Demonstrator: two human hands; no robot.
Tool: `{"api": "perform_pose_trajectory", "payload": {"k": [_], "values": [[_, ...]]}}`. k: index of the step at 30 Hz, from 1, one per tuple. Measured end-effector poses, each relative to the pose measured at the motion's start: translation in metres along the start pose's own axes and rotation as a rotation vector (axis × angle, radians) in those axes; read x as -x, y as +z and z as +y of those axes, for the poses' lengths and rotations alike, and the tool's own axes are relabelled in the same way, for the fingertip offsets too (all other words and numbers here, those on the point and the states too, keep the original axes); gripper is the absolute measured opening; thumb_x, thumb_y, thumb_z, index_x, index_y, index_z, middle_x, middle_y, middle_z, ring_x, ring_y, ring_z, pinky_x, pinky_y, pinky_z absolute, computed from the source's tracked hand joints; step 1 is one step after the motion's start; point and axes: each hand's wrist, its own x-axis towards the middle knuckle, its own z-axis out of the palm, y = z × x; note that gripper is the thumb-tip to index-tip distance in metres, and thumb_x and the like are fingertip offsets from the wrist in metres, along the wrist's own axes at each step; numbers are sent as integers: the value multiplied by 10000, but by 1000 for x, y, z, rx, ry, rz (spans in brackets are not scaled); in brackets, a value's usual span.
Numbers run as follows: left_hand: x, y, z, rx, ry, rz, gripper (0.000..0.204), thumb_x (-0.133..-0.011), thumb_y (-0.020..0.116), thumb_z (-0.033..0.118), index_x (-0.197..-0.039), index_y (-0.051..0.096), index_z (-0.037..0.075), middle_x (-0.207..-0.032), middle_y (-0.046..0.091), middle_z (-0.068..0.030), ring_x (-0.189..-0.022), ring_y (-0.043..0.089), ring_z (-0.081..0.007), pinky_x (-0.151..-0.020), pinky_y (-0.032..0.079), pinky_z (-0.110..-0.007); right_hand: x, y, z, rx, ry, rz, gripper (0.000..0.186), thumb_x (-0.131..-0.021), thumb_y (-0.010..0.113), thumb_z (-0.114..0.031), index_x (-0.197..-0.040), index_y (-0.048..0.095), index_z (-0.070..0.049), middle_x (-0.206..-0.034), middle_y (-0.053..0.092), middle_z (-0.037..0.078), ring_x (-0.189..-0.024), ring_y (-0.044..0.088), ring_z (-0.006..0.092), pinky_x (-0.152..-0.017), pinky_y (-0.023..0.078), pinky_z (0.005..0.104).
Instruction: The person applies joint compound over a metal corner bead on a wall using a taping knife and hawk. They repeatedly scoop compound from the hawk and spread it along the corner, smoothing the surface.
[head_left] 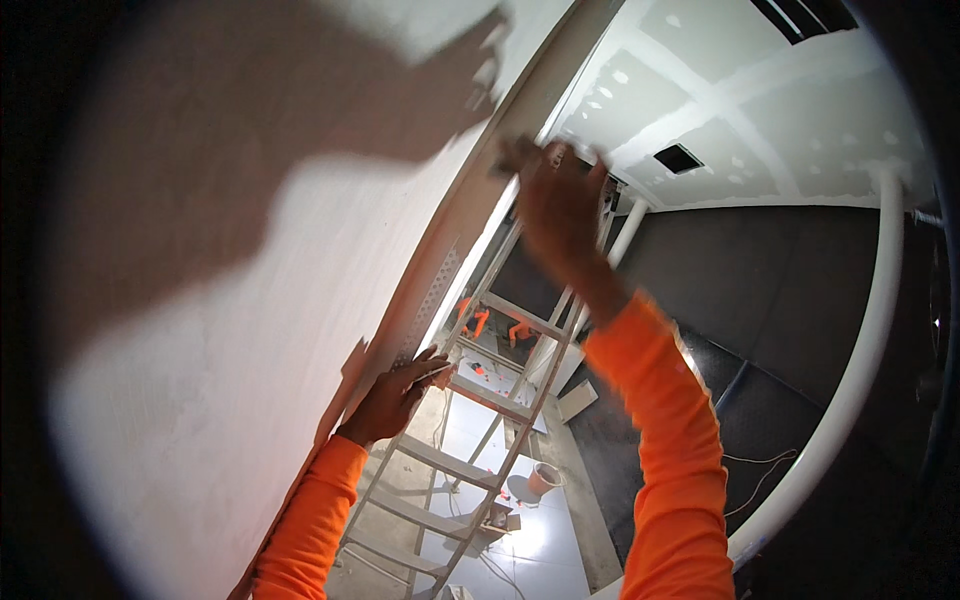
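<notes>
A perforated metal strip [437, 287] runs along the edge of the pale wall [330, 270] on my left. At the lower end of its visible holes, my left hand [392, 400] rests against that edge, fingers bent closed around a thin pale piece I cannot identify. Higher up and to the right, my right hand [565, 215] is raised beside the wall's edge. Its fingers are curled and blurred, with a dark shape at their tips too smeared to name. Both forearms wear orange sleeves. Below my hands stands a metal stepladder [470, 390].
On the floor far below are a bucket [543, 480], an open box [498, 520] and loose cables. People in orange [520, 332] are beyond the ladder. A thick white pipe [850, 400] curves down the right side. The patched ceiling [700, 100] has dark openings.
</notes>
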Motion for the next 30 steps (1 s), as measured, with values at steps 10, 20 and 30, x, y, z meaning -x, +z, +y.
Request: {"api": "perform_pose_trajectory", "payload": {"k": [10, 20, 30], "values": [[0, -3, 4, 9, 13, -18, 382, -1105, 493, 116, -1464, 617, 67, -1547, 582, -150, -1546, 411, -309, -1257, 357, -448, -46, 39, 48, 143, 49, -31, 442, -974, 658, -168, -1412, 632, -220, -1350, 662, 18, -1242, 596, 243, -1088, 365, 634], [1, -1, 2, 23, -26, -4, 495, -1012, 495, -91, -1466, 607, 71, -1517, 598, -167, -1534, 427, -330, -1258, 365, -431, 97, -39, -92, -205, -134, -193, 450, -953, 626, -208, -1396, 673, -143, -1319, 647, 106, -1122, 624, 249, -1125, 331, 675], [-6, 4, -2, 31, -43, -1, 363, -1104, 493, 89, -1440, 620, 39, -1465, 652, -147, -1544, 415, -304, -1249, 355, -443, 39, 32, 61, -925, 449, 315, 242, -1085, 589, -200, -1128, 726, -6, -1012, 694, 144, -944, 677, 317, -850, 511, 436]]}}
